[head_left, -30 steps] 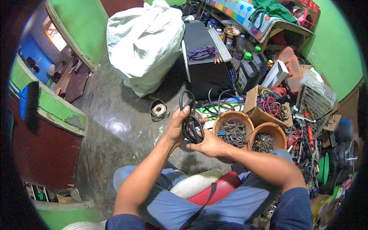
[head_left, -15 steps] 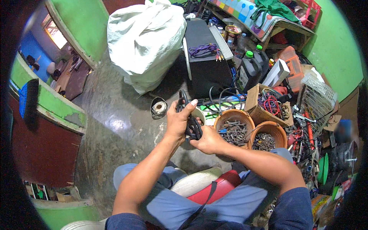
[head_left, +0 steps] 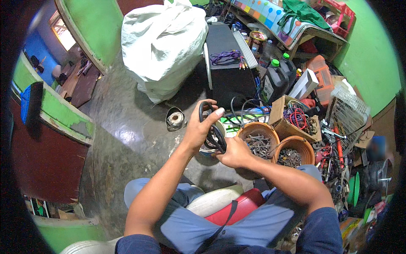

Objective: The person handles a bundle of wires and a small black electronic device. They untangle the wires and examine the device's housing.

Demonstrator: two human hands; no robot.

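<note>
A coil of thick black cable (head_left: 215, 137) hangs between my two hands, above a round pale container (head_left: 209, 150) on the floor. My left hand (head_left: 198, 127) grips the upper loops, with its thumb raised across them. My right hand (head_left: 232, 153) is lower and to the right, its fingers closed on the lower end of the coil. Just right of my hands stand two orange buckets (head_left: 259, 145) full of small metal pieces.
A white sack (head_left: 163, 51) stands by a black box (head_left: 230, 84). A tape roll (head_left: 175, 120) lies on the concrete floor (head_left: 118, 161). A carton of wires (head_left: 277, 116), jerrycans (head_left: 272, 84) and jumbled tools fill the right side. A doorway is at upper left.
Both hands have shifted slightly up and right with the coil. My left thumb and fingers have moved higher over the loops, and the loops look more bunched than a second ago.
</note>
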